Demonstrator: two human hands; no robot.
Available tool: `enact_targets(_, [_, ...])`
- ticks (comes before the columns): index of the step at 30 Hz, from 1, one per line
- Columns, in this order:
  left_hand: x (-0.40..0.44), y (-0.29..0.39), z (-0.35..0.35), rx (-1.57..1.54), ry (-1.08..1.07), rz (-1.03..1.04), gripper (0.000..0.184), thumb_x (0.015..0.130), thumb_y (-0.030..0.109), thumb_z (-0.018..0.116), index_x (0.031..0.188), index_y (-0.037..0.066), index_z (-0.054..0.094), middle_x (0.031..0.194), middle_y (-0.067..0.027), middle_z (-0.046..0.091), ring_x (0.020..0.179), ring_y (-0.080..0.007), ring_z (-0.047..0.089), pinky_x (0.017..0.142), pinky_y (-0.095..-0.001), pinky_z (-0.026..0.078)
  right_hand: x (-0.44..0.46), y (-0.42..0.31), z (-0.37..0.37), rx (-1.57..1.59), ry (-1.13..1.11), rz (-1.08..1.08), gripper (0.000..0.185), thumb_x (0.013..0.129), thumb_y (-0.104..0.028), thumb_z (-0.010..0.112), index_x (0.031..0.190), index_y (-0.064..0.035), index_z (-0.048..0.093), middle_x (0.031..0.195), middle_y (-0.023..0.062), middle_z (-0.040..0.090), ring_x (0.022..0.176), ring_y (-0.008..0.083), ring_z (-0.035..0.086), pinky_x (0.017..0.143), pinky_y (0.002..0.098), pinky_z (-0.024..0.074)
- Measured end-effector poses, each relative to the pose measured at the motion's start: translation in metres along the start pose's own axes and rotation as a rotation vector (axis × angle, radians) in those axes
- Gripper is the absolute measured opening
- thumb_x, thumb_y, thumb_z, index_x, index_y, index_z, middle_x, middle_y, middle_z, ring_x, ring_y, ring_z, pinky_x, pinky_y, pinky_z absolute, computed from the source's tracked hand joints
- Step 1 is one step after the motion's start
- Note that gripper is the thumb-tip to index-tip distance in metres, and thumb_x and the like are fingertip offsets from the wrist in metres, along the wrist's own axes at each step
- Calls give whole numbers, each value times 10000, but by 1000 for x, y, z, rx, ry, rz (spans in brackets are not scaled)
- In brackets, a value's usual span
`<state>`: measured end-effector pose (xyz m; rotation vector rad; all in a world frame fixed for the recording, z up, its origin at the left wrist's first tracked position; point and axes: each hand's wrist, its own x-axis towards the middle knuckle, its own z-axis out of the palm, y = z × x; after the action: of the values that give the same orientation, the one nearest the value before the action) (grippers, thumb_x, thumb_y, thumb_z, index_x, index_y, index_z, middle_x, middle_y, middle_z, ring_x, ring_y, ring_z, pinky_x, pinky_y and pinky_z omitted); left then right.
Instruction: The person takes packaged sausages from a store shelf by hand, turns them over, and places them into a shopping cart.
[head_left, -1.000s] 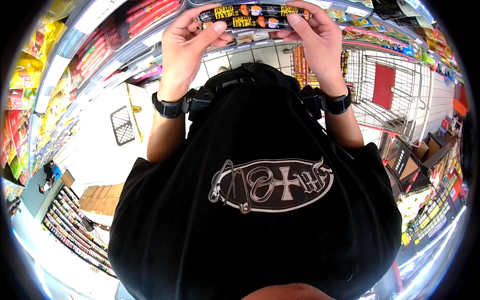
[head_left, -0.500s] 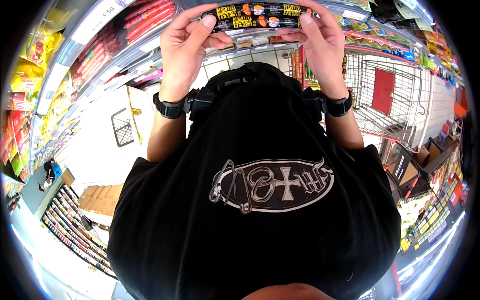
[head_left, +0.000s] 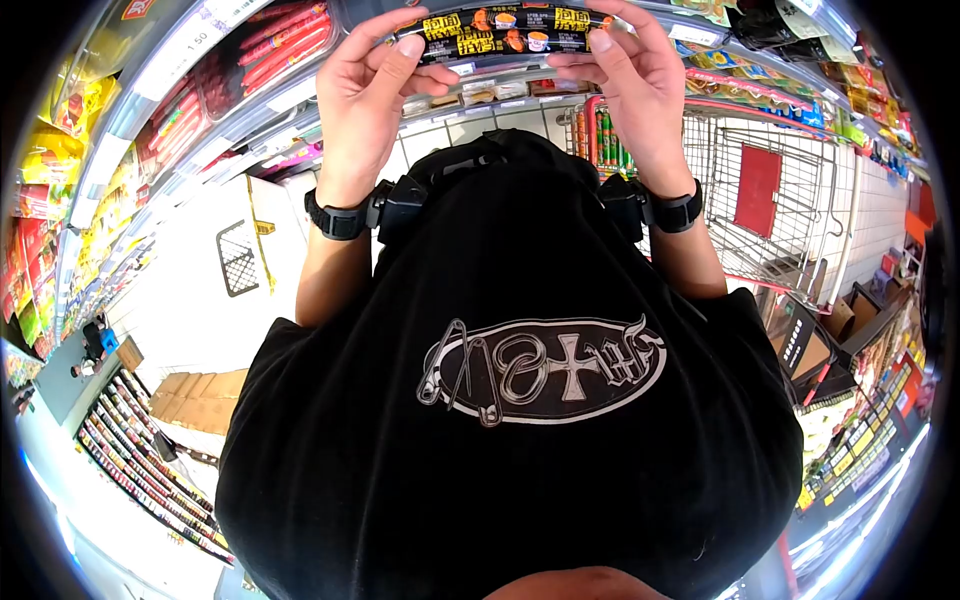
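Two slim snack sausages in black wrappers [head_left: 505, 30], printed with yellow characters and small orange pictures, lie side by side across the top of the view. My left hand [head_left: 372, 95] pinches their left ends, thumb on the near side and fingers curled behind. At the other end my right hand [head_left: 635, 90] grips them in the same way. Both hands are raised in front of a shop shelf [head_left: 290, 95]. The far ends of the sausages are partly covered by my fingers. A black band is strapped round each wrist.
A wire shopping cart [head_left: 800, 190] with a red panel [head_left: 757, 192] stands to the right, and colourful wrapped sticks [head_left: 610, 140] show near its far end. Red packaged sausages [head_left: 285, 45] and yellow bags [head_left: 55, 150] fill shelves at left. Cardboard boxes [head_left: 200, 398] lie lower left.
My hands and the two sausages have shifted slightly left in view, with the grip unchanged. More of the colourful sticks by the cart shows.
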<state>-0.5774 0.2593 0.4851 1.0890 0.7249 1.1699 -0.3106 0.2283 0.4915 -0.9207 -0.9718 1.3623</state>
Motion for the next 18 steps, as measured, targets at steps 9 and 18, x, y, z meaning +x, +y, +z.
enact_targets(9, [-17, 3, -2, -22, 195, -43, 290, 1050, 96, 603, 1320, -11, 594, 796, -51, 693, 747, -173, 741, 672, -253, 590, 5, -1, 18, -90, -14, 66, 303, 1050, -36, 561, 1351, -10, 540, 1100, 108, 714, 898, 170, 739, 771, 284, 617])
enact_targets(18, [-29, 11, -25, 2, 204, -16, 292, 1043, 70, 603, 1322, -17, 590, 892, -91, 722, 774, -176, 733, 698, -288, 606, 14, 20, 28, -65, -86, 37, 302, 1055, -41, 558, 1355, -4, 547, 1059, 85, 699, 897, 160, 725, 796, 291, 613])
